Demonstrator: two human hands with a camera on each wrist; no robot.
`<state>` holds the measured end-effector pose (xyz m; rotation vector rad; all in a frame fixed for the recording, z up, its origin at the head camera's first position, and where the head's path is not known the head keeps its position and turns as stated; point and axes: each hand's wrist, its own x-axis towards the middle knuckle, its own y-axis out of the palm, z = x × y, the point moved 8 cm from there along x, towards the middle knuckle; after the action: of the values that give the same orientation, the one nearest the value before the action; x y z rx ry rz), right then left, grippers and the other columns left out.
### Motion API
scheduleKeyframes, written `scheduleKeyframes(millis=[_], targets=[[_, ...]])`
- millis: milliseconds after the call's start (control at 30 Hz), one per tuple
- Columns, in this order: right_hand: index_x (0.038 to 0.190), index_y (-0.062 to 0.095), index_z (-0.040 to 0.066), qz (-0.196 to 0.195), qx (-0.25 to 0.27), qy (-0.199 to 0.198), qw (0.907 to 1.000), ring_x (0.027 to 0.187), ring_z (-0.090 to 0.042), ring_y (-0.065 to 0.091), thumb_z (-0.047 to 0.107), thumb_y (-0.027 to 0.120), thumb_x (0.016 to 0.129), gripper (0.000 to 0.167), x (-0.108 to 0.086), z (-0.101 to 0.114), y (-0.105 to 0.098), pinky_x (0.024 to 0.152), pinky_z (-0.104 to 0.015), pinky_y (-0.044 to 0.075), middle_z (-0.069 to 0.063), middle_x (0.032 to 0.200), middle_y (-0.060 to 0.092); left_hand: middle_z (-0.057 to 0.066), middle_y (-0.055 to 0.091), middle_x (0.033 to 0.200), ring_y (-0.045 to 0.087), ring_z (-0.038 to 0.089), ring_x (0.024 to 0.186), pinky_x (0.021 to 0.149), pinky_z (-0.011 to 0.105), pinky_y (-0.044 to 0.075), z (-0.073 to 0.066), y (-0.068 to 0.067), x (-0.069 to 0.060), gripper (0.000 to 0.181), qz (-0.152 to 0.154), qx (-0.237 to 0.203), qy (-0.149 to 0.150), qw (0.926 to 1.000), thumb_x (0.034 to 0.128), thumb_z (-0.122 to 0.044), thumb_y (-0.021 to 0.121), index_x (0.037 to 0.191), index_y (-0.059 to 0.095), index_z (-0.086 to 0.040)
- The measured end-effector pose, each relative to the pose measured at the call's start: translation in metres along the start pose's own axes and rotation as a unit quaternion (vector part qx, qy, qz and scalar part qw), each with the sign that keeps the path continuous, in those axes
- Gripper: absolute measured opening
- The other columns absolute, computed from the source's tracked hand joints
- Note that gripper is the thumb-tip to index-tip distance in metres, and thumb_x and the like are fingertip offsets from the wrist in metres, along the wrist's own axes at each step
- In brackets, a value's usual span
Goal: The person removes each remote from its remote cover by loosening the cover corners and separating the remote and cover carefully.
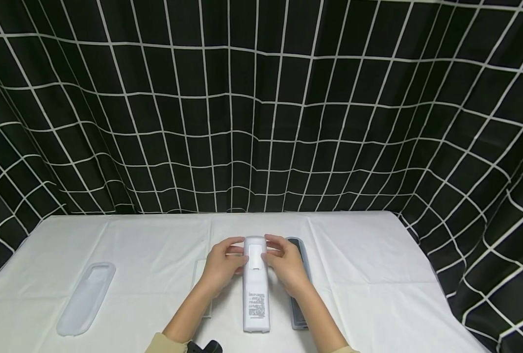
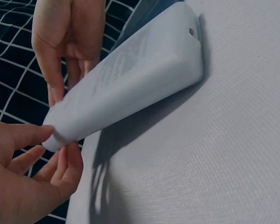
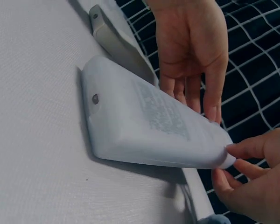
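A white remote control point(image 1: 256, 287) lies back side up between both hands, showing printed small text and a battery cover panel. Its far end is tilted up off the table, while the near end, with a small hole, rests on the cloth in both wrist views. My left hand point(image 1: 220, 264) pinches the raised end from the left, thumb on the upper side and fingers beneath. From the right, my right hand point(image 1: 285, 264) pinches the same end in like manner. The remote's front face is hidden.
A translucent, pale silicone sleeve point(image 1: 87, 299) lies at the left. Under the left forearm is a partly hidden whitish flat object point(image 1: 198, 269). A dark remote in a grey-blue sleeve point(image 1: 297, 314) lies partly under the right arm. Behind the white-clothed table point(image 1: 367, 255) hangs a black grid curtain point(image 1: 261, 117).
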<state>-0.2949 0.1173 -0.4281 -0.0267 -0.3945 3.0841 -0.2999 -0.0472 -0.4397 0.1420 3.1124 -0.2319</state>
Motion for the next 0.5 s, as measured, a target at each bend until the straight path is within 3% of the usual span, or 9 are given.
scheduleKeyframes(millis=[500], targets=[[0.142, 0.060, -0.004, -0.010, 0.026, -0.027, 0.9993, 0.118, -0.036, 0.065, -0.001, 0.064, 0.098, 0.045, -0.009, 0.018, -0.008, 0.094, -0.040, 0.058, -0.026, 0.138, 0.061, 0.025, 0.069, 0.121, 0.075, 0.033, 0.101, 0.083, 0.044, 0.065, -0.021, -0.003, -0.008, 0.049, 0.003, 0.000, 0.033, 0.9995, 0.0947, 0.003, 0.071, 0.143, 0.060, 0.003]])
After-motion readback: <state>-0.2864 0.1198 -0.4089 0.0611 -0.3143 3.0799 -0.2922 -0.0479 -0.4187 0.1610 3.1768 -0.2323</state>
